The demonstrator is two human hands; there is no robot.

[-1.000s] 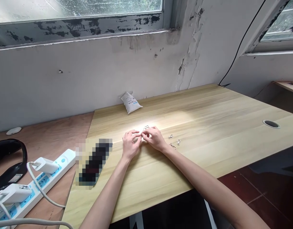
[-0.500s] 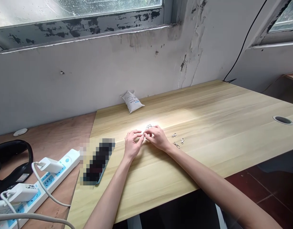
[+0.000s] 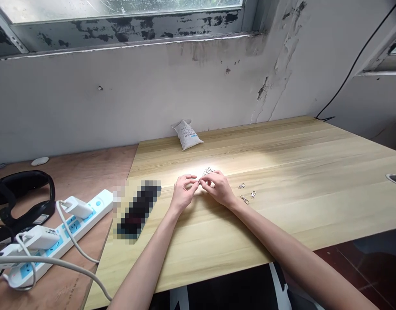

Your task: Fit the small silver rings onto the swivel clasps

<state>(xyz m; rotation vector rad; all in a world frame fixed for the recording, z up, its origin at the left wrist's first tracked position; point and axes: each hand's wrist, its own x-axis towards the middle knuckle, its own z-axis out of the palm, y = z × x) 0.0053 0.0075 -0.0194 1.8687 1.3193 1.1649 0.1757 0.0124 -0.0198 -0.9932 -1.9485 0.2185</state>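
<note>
A scuffed white wall with blistered paint runs beneath a window, and a pale wooden desk stands against it. At far left, on a lower plywood tabletop, lie a black headset and a white power strip with two white chargers plugged in. On the desk's near left sits a pixelated, unreadable object, and a white sachet leans by the wall further back. The left hand rests just right of that blurred object, its fingers curled inward, pinching a tiny silver piece that the right hand also grips from the other side; the piece is too small to make out exactly. A cluster of silver rings lies just beyond the right hand's fingers, almost touching them. Three silver swivel clasps sit near that hand's right, apart from it. A cable grommet marks the desk's far right edge.
</note>
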